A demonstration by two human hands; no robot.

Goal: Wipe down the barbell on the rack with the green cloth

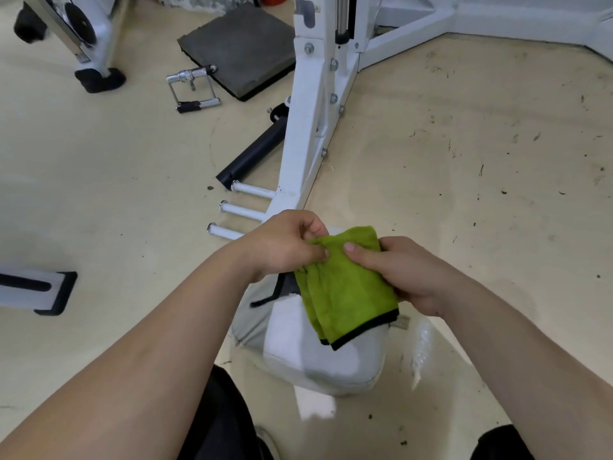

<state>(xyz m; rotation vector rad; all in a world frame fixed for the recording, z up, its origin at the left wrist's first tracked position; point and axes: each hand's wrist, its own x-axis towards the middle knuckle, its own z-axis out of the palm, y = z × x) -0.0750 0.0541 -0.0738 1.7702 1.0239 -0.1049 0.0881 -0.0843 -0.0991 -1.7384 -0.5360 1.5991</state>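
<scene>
A folded green cloth [345,287] with a black hem hangs between both hands in the lower middle of the head view. My left hand [285,245] pinches its top left edge with thumb and fingers. My right hand [404,273] grips its right side, thumb lying on top of the fabric. Behind the hands rises the white rack frame [311,127], with a black sleeve [255,151] lying at its foot. No barbell on the rack shows in this view.
Three white storage pegs [238,210] stick out left of the rack's base. A chrome cable handle [192,89] and a grey mat [242,44] lie on the beige floor behind. A white-grey padded base [318,353] sits under the cloth. Another machine's foot [53,292] is at left.
</scene>
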